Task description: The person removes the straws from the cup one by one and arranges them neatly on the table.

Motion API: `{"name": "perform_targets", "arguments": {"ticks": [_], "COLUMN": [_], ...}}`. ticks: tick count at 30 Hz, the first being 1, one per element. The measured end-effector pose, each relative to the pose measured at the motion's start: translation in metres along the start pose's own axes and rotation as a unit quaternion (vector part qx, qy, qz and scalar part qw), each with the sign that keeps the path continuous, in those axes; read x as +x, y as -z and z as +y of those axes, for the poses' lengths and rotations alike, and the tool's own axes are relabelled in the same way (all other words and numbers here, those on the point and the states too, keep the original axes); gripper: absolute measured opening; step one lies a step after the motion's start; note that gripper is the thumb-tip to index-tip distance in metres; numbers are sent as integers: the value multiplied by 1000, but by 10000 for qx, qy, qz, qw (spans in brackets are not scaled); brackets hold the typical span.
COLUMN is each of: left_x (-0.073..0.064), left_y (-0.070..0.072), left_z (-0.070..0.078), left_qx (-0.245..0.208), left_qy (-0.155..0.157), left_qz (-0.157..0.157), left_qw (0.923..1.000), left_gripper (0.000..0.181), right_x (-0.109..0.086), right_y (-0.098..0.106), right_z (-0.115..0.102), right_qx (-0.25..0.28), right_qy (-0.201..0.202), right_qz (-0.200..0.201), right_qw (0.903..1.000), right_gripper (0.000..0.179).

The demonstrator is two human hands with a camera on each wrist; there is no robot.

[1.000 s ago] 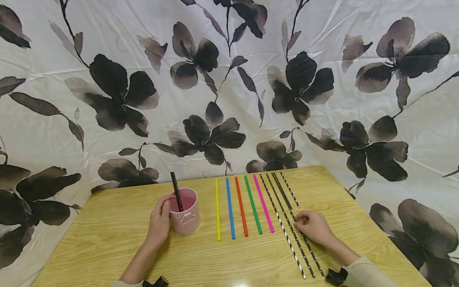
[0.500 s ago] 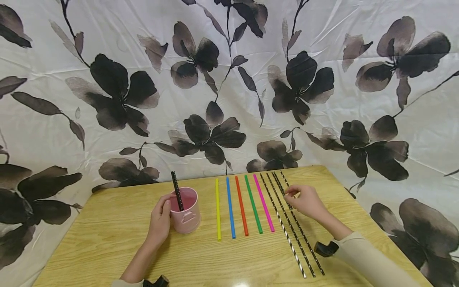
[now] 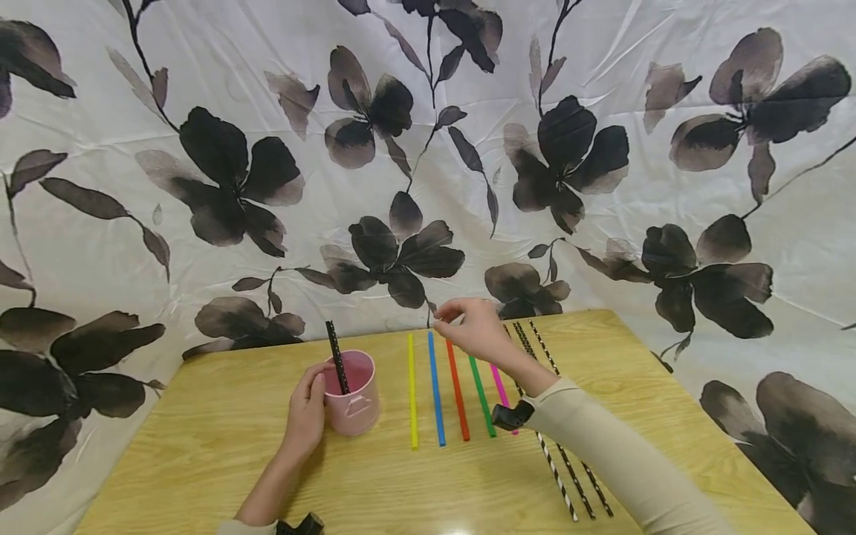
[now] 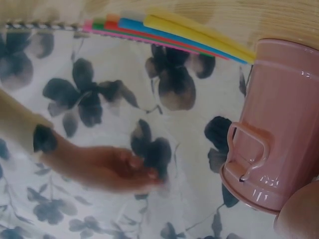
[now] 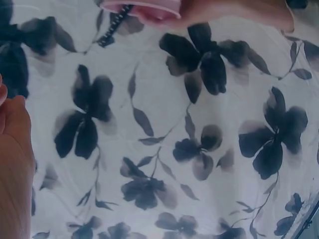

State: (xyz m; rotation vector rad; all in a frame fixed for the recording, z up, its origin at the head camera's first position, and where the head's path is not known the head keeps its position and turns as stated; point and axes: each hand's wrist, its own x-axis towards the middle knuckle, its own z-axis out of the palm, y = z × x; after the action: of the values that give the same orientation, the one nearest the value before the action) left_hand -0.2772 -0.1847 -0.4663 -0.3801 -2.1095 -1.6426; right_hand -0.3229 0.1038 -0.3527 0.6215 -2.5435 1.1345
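My left hand (image 3: 307,409) grips the side of a small pink pail (image 3: 352,412), with its fingers at the rim. Black dotted straws (image 3: 337,364) lean out of the pail's top. In the left wrist view, the pail's loop handle (image 4: 259,144) shows on its wall. Raised over the far ends of the coloured straws is my right hand (image 3: 481,331), thumb and fingertips close together and loosely bent. Nothing shows between them in the left wrist view, where that hand is blurred. Beneath its arm lie a red straw (image 3: 458,401), a green straw (image 3: 480,386) and a pink straw (image 3: 498,379).
A yellow straw (image 3: 412,394) and a blue straw (image 3: 437,394) lie between pail and right arm. Several black-and-white patterned straws (image 3: 555,475) lie farther right, partly behind the sleeve. The wooden table (image 3: 221,416) ends at a flowered cloth (image 3: 374,171).
My right hand has lifted from the black patterned straws and swung left toward the pail, above the coloured straws. My left hand stays on the pail, and the view has shifted slightly.
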Motion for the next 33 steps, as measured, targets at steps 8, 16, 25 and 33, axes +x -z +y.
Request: {"name": "perform_targets", "arguments": {"ticks": [8,16,25,33], "left_x": [-8,-7,1,0], "left_y": [1,1,3,2], "left_z": [-2,-24,-20,3], "left_qx": [-79,-30,-3,-63], "left_qy": [189,160,38,42], "left_qz": [19,-114,-168,-103], "left_qw": [9998,9998,9999,9999], "left_gripper": [30,31,30,29], "right_x": [31,50,59,61], "right_y": [-53,-105,-138,-147], "right_z": [-35,-48,-57,-59], "right_qx": [250,1288,1366,1199], "right_qy": [239,-557,-866,-1007], "right_qz": [-764,-1311,-1068,-1024], "right_qw": [9965,9814,9810,9823], "right_gripper": [15,18,27,20]}}
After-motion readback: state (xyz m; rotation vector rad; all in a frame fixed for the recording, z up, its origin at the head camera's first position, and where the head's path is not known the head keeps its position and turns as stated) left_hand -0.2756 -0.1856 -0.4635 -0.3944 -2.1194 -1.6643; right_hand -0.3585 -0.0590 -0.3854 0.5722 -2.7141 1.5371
